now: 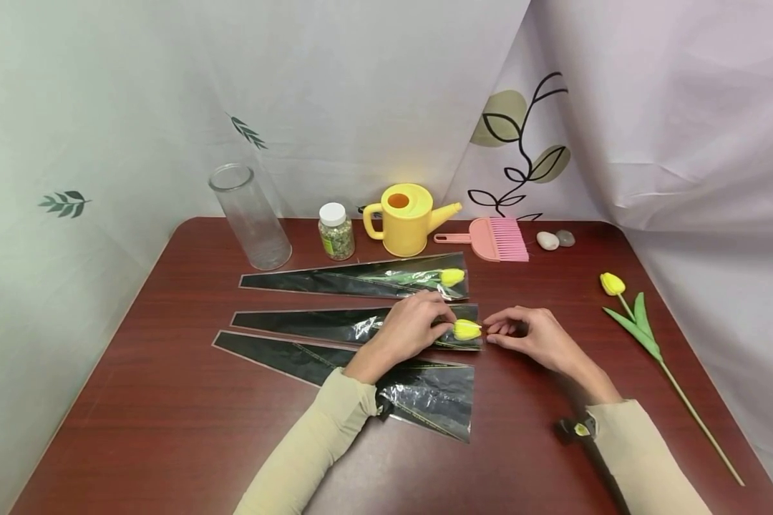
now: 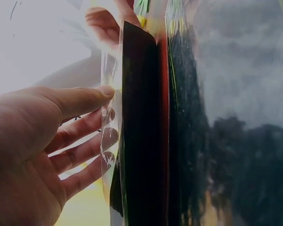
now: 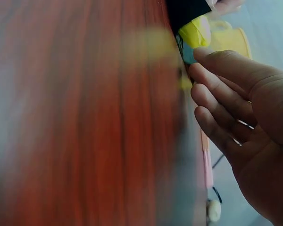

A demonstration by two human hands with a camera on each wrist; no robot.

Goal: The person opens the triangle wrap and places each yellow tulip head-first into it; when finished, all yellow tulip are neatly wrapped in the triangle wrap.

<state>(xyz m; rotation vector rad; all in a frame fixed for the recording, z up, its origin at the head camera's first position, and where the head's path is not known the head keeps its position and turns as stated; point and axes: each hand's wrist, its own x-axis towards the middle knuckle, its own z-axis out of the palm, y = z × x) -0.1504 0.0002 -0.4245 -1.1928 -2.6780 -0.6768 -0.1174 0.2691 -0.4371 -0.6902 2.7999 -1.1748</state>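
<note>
Three black-and-clear cone sleeves lie side by side on the red-brown table. The far sleeve holds a yellow tulip. At the mouth of the middle sleeve sits another yellow tulip bud. My left hand lies over that mouth; its thumb and fingers pinch the clear film. My right hand is just right of the bud, fingers loosely curled, fingertips at the bud and holding nothing. The near sleeve is empty.
A loose yellow tulip lies at the right of the table. Along the back stand a glass cylinder, a small jar, a yellow watering can, a pink brush and two stones. Curtains hang behind.
</note>
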